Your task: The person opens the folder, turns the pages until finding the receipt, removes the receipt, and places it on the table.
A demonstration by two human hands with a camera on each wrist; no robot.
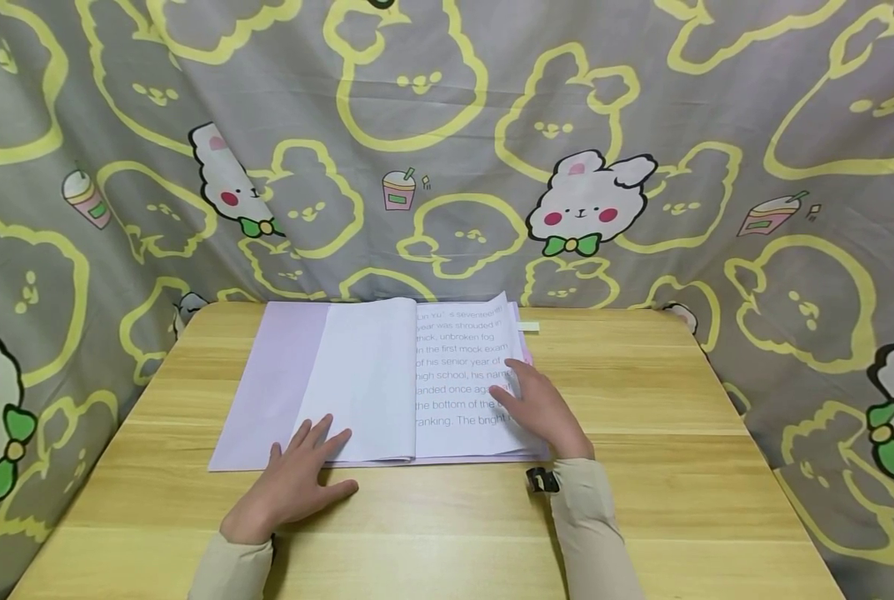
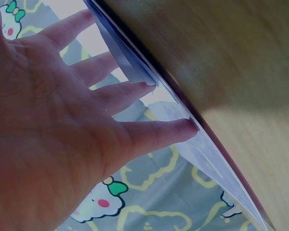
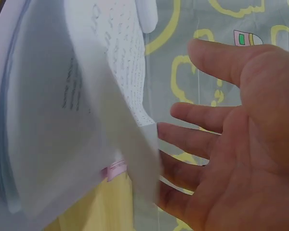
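An open booklet with a pale purple cover [image 1: 270, 367] lies at the back of the wooden table. Its left page [image 1: 367, 358] is blank; the right page [image 1: 457, 437] carries large printed English text. My left hand [image 1: 292, 483] rests its spread fingers on the lower part of the blank page, thumb off over the table. At the right page's outer edge is my right hand [image 1: 544, 408], fingers extended and thumb apart. In the right wrist view a loose sheet [image 3: 111, 96] stands up and bends, its edge against or just in front of the fingertips.
A pale green tab [image 1: 529, 327] sticks out past the booklet's right side, and a pink one [image 3: 116, 170] shows below the sheet. Behind the wooden table [image 1: 686, 450] hangs a grey curtain [image 1: 454, 167] with yellow cartoon outlines. A black band [image 1: 541, 480] sits at my right wrist.
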